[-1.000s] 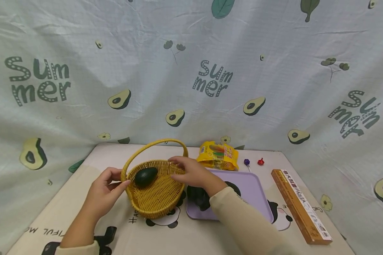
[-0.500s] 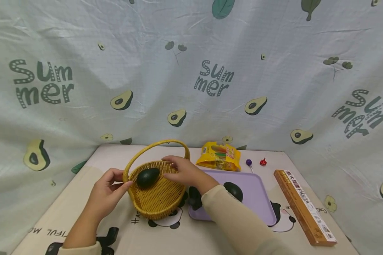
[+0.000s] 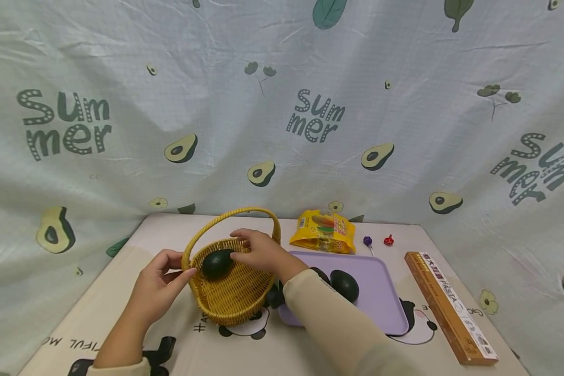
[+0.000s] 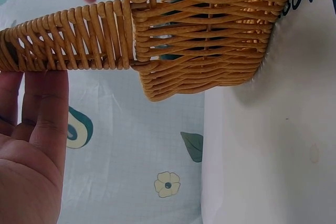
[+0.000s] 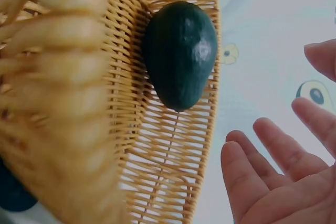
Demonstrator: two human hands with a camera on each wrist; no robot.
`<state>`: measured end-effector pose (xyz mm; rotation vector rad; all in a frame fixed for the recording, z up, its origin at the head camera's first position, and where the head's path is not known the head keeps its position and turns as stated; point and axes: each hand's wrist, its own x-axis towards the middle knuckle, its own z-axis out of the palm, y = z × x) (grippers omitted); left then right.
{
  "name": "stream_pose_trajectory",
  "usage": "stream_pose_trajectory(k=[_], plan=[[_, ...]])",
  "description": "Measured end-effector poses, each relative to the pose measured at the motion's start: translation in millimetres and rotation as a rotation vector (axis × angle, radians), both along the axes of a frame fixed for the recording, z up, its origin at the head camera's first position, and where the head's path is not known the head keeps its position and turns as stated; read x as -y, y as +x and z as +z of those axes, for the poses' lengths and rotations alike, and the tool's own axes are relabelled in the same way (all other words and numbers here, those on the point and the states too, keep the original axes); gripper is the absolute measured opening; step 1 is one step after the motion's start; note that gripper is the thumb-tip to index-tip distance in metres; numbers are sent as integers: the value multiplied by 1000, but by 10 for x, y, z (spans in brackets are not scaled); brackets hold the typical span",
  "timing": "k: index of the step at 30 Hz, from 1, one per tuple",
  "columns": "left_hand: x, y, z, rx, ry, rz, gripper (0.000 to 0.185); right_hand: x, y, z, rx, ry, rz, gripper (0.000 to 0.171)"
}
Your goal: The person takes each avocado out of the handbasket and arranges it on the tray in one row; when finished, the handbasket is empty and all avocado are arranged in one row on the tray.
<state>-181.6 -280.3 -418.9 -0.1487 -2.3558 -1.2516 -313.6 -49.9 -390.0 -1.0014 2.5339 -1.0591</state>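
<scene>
Plainly, dark green avocado (image 3: 217, 262), egg-shaped.

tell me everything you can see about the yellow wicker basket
The wicker basket is a shallow oval bowl of woven yellow-tan cane with one arched, wrapped handle spanning it. It sits upright on the panda-print table mat, just left of the purple tray. A dark green avocado lies inside near the far rim. The left hand touches its left rim where the handle joins; the right hand reaches over the bowl, fingers spread beside the avocado.
</scene>
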Motion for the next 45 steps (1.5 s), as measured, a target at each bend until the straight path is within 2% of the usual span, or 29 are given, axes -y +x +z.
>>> stream_pose_trajectory(k=[9, 21, 28, 37, 45], plan=[[-4, 8, -9, -1, 7, -7, 28, 161, -19, -54, 6, 46, -26, 49], [5, 15, 2, -17, 13, -15, 29, 264, -88, -28, 24, 113, -35, 47], [0, 11, -6, -33, 23, -27, 30, 344, -86, -29, 68, 96, -45, 46], [20, -20, -23, -28, -1, -33, 28, 446, -116, -117, 70, 113, -63, 49], [11, -4, -4, -44, 26, -39, 28, 574, -126, -146, 101, 112, -52, 48]])
